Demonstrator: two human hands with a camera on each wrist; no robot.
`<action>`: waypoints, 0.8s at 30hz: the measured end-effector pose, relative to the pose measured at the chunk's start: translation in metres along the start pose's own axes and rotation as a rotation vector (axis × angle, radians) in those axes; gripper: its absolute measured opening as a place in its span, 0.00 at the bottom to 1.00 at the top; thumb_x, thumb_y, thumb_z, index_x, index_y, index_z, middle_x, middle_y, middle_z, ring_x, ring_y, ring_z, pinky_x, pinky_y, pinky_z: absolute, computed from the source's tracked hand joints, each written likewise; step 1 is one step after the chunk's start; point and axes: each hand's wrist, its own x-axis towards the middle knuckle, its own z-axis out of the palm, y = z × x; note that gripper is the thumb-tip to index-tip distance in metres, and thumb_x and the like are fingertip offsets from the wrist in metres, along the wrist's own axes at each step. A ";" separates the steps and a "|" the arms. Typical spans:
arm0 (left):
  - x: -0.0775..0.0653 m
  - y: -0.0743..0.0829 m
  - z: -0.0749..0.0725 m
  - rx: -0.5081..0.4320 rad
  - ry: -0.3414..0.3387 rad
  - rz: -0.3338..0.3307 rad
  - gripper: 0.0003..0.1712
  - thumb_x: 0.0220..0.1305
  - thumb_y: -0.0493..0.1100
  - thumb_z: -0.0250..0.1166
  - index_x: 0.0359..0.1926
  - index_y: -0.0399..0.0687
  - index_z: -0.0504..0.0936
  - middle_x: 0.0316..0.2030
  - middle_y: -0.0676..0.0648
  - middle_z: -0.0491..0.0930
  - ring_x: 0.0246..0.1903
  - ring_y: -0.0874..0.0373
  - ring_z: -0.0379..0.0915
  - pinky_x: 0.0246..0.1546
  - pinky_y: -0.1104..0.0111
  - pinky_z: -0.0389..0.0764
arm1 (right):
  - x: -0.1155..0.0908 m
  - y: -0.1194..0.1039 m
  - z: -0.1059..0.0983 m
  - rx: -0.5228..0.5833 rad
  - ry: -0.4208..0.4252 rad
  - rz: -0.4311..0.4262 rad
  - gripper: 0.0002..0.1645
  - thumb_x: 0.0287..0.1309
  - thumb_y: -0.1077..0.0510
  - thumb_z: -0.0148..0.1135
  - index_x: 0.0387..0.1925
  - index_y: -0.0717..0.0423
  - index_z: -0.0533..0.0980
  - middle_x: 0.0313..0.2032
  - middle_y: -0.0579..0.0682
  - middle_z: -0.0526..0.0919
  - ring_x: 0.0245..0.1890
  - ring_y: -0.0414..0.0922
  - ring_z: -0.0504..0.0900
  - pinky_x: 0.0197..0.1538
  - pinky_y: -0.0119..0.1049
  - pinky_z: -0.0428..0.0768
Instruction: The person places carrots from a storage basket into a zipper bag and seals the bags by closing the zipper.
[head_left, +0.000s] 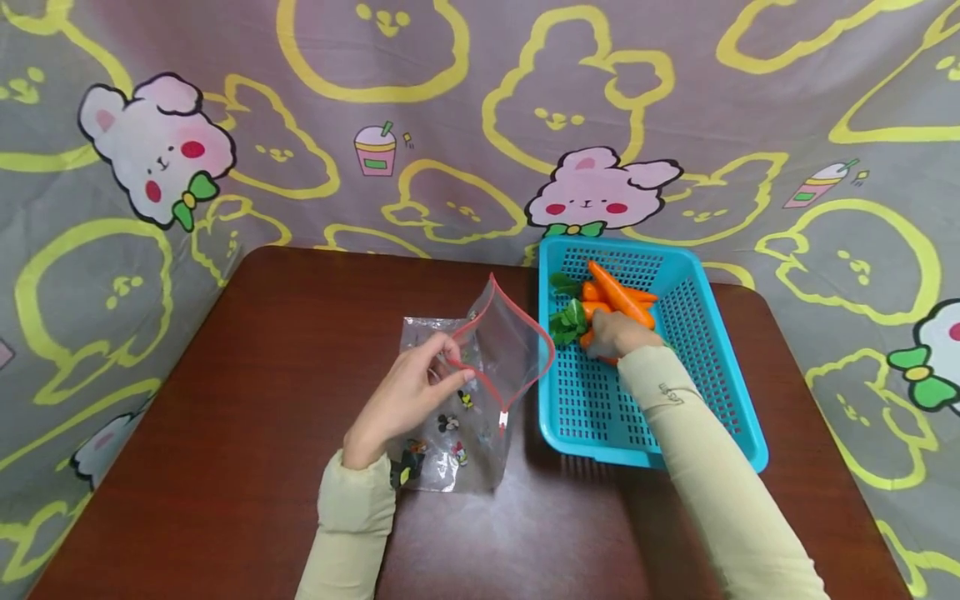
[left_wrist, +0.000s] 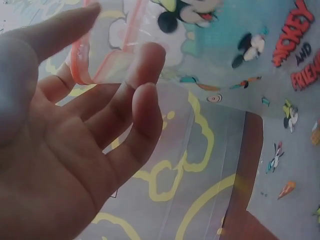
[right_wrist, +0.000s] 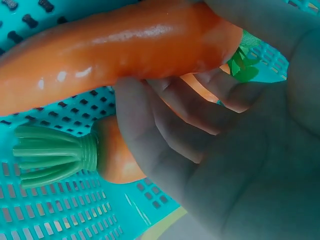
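Observation:
My left hand (head_left: 405,396) pinches the red-edged rim of a clear zip bag (head_left: 506,350) printed with cartoon figures. The bag's mouth gapes wide, and its lower part lies over the table. In the left wrist view, the thumb and fingers hold the rim (left_wrist: 80,70). Over the turquoise basket (head_left: 637,457), my right hand (head_left: 628,335) reaches in among several orange carrots (head_left: 618,293) with green tops. The right wrist view shows the thumb and curled fingers around a thick carrot (right_wrist: 125,47). Another carrot (right_wrist: 117,150) with a ribbed green stem lies below.
The basket stands on the right side of a dark brown table (head_left: 247,400), to the right of the bag. A patterned cloth (head_left: 450,108) with bunny and bear drawings hangs behind and at both sides. A black band (head_left: 407,469) is on the left wrist.

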 end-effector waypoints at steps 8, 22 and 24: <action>0.001 0.001 0.001 -0.018 -0.023 -0.007 0.08 0.65 0.44 0.64 0.40 0.49 0.73 0.32 0.50 0.82 0.28 0.62 0.77 0.29 0.70 0.77 | -0.003 0.002 0.000 0.033 -0.021 -0.018 0.28 0.58 0.52 0.64 0.57 0.55 0.66 0.51 0.59 0.74 0.48 0.55 0.70 0.52 0.53 0.73; 0.002 -0.001 0.003 0.012 -0.005 0.026 0.08 0.64 0.45 0.65 0.40 0.53 0.73 0.42 0.51 0.82 0.23 0.57 0.70 0.26 0.70 0.73 | -0.008 0.006 -0.013 0.077 0.045 -0.196 0.24 0.58 0.53 0.64 0.51 0.61 0.70 0.44 0.58 0.75 0.44 0.54 0.72 0.48 0.47 0.74; 0.001 -0.001 0.002 0.012 -0.006 0.020 0.09 0.65 0.46 0.64 0.41 0.53 0.73 0.45 0.48 0.82 0.20 0.57 0.67 0.24 0.70 0.71 | -0.011 0.008 -0.016 0.090 0.044 -0.210 0.25 0.59 0.52 0.64 0.52 0.62 0.69 0.44 0.58 0.74 0.43 0.54 0.72 0.46 0.45 0.75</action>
